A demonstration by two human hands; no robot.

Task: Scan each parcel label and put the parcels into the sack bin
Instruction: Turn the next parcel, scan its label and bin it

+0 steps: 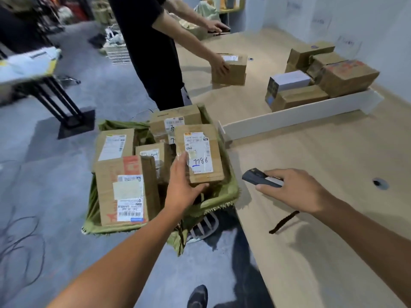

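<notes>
My left hand (183,185) grips a flat cardboard parcel (213,143) by its near left corner, over the right side of the green sack bin (232,192). Its white label faces up with "7786" written on it. Several other labelled parcels (126,190) lie in the bin. My right hand (295,190) holds a dark handheld scanner (255,177) above the table's left edge, its nose pointing left toward the bin, a black strap hanging below my wrist. More parcels (322,74) are grouped at the table's far right.
Another person in black stands beyond the bin, one hand on a cardboard box (231,67) on the wooden table (322,218). A white divider board (300,116) crosses the table. Cables lie on the grey floor at left, near a black-legged table (29,63).
</notes>
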